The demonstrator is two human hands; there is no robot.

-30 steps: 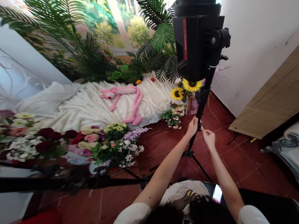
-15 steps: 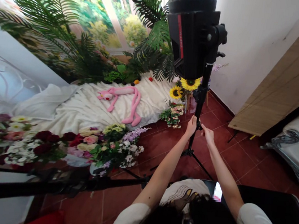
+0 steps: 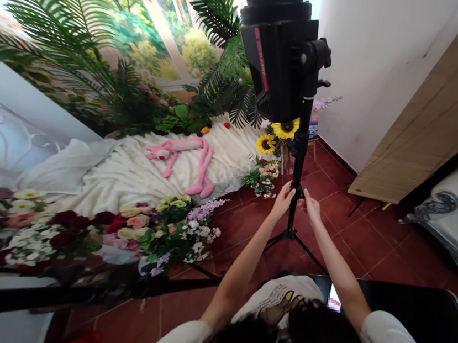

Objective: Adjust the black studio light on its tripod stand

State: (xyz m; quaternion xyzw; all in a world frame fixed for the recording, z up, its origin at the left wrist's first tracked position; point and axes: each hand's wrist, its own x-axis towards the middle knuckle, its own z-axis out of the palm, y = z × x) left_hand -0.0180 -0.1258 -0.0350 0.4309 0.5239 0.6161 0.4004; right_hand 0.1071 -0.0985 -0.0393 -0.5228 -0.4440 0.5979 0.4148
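A black studio light (image 3: 274,60) sits on top of a black light stand (image 3: 298,166) in front of me. My left hand (image 3: 282,201) is closed on the left side of the stand's pole, at a dark collar partway down. From the right, my right hand (image 3: 311,206) has its fingers pinched at the knob (image 3: 300,193) of that collar. The fingertips are small and partly hidden by the pole. Below my hands, the stand's tripod legs (image 3: 306,251) spread over the red tiles.
A pink plush toy (image 3: 186,145) lies on a cream blanket (image 3: 128,173) at left, with artificial flowers (image 3: 139,220) before it. Another black stand (image 3: 84,293) crosses the lower left. A wooden board (image 3: 411,116), a carved white seat (image 3: 457,216) and a black case (image 3: 407,316) are at right.
My right fingers have closed in on the collar's knob, and my left hand has shifted slightly down and left. The light and stand appear further left in view, with the stand more upright.
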